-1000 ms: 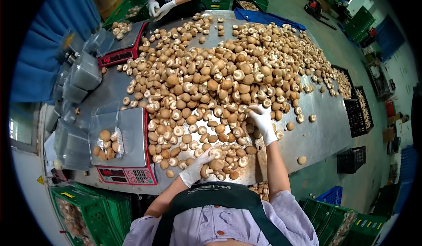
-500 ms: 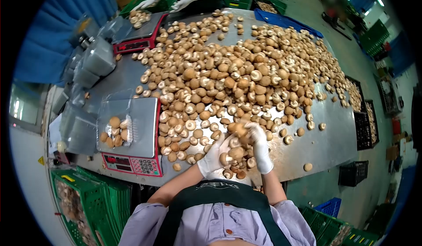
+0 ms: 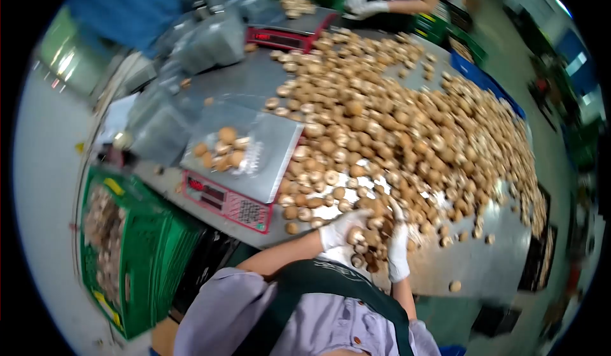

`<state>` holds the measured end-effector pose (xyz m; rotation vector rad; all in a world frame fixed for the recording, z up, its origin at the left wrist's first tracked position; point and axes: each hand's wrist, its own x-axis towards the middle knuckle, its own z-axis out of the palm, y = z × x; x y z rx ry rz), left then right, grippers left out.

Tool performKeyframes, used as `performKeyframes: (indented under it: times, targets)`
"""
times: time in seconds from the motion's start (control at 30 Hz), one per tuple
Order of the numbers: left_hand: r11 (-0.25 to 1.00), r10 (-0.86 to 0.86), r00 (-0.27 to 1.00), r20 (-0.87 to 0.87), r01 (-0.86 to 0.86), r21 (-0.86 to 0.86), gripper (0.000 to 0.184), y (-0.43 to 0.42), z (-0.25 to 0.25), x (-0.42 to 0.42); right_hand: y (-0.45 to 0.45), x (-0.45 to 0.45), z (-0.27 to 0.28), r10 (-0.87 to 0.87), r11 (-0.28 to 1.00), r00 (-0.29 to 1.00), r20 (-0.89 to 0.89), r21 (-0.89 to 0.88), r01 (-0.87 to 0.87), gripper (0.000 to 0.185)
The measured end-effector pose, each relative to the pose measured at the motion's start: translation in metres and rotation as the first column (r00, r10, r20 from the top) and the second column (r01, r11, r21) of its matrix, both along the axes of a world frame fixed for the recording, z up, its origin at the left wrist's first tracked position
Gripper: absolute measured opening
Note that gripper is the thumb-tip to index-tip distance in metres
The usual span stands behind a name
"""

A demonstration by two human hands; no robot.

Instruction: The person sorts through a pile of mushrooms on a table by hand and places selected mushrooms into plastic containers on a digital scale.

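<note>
Both my hands wear white gloves at the near side of a large heap of brown-capped mushrooms (image 3: pixel 407 133). My left hand (image 3: pixel 342 230) curls around mushrooms, one of them with its pale stem (image 3: pixel 355 235) showing by the palm. Close on the other side, my right hand (image 3: pixel 398 244) presses against mushrooms between the two hands, its fingers pointing away from me and partly blurred. To the left, a clear plastic tray (image 3: pixel 249 158) of several mushrooms rests on a red-edged digital scale (image 3: pixel 280 181).
A second scale (image 3: pixel 283 39) stands at the far side, near a gloved co-worker's hand (image 3: pixel 366 9). Stacked clear plastic trays (image 3: pixel 210 44) line the left table edge. Below left is a green crate (image 3: pixel 137 254) of mushrooms. A lone mushroom (image 3: pixel 455 286) lies near the table's front edge.
The view has turned and blurred, so the table appears shifted and tilted. My right hand has lowered from the raised mushroom to beside those near my left hand. The co-worker's hands have drawn together.
</note>
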<state>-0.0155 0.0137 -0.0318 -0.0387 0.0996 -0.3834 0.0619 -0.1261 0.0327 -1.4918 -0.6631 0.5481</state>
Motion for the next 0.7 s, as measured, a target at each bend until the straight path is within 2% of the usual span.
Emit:
performKeyframes:
  times: [0.13, 0.2, 0.23, 0.27, 0.33, 0.4, 0.47, 0.53, 0.57, 0.6, 0.67, 0.7]
  targets:
    - [0.977, 0.027, 0.992, -0.125, 0.0, 0.212, 0.034, 0.001, 0.014, -0.003, 0.008, -0.005, 0.008, -0.061, 0.987, 0.98, 0.192, -0.136, 0.088, 0.06]
    - [0.961, 0.196, 0.912, -0.36, -0.106, 0.255, 0.027, -0.007, 0.055, -0.006, 0.017, -0.02, 0.027, 0.068, 0.902, 0.816, 0.574, -0.384, 0.195, 0.057]
    - [0.97, 0.137, 0.972, -0.19, -0.093, 0.224, 0.026, 0.002, 0.051, -0.016, 0.023, -0.026, 0.031, 0.112, 0.877, 0.76, 0.64, -0.424, 0.228, 0.058]
    - [0.959, 0.16, 0.97, -0.181, -0.109, 0.261, 0.03, 0.004, 0.048, -0.018, 0.028, -0.03, 0.034, 0.156, 0.847, 0.696, 0.701, -0.457, 0.27, 0.059]
    - [0.933, 0.224, 0.959, -0.171, -0.16, 0.324, 0.036, 0.008, 0.054, -0.026, 0.035, -0.033, 0.036, 0.149, 0.896, 0.729, 0.668, -0.403, 0.186, 0.059]
    - [0.947, 0.233, 0.958, -0.168, -0.184, 0.262, 0.038, 0.012, 0.044, -0.03, 0.045, -0.041, 0.043, 0.133, 0.928, 0.78, 0.612, -0.352, 0.118, 0.058]
    - [0.922, 0.322, 0.931, -0.174, -0.266, 0.282, 0.037, 0.009, 0.04, -0.034, 0.054, -0.047, 0.051, 0.134, 0.933, 0.752, 0.646, -0.338, 0.124, 0.059]
    - [0.943, 0.314, 0.947, -0.072, -0.302, 0.14, 0.035, 0.013, 0.027, -0.035, 0.059, -0.054, 0.057, 0.157, 0.947, 0.798, 0.581, -0.318, 0.045, 0.06]
    - [0.952, 0.301, 0.953, 0.007, -0.301, 0.054, 0.03, 0.015, 0.019, -0.042, 0.061, -0.055, 0.056, 0.133, 0.962, 0.851, 0.507, -0.273, 0.012, 0.061]
    - [0.937, 0.348, 0.927, -0.139, -0.339, 0.081, 0.032, 0.019, 0.035, -0.047, 0.062, -0.054, 0.053, 0.1, 0.983, 0.896, 0.433, -0.181, -0.022, 0.062]
    - [0.961, 0.272, 0.957, -0.104, -0.276, -0.02, 0.035, 0.034, 0.054, -0.062, 0.068, -0.06, 0.059, 0.016, 1.0, 0.985, 0.169, 0.014, -0.019, 0.065]
    - [0.959, 0.283, 0.956, -0.074, -0.282, 0.02, 0.039, 0.044, 0.065, -0.069, 0.07, -0.059, 0.058, 0.002, 0.998, 0.995, 0.104, 0.054, -0.007, 0.067]
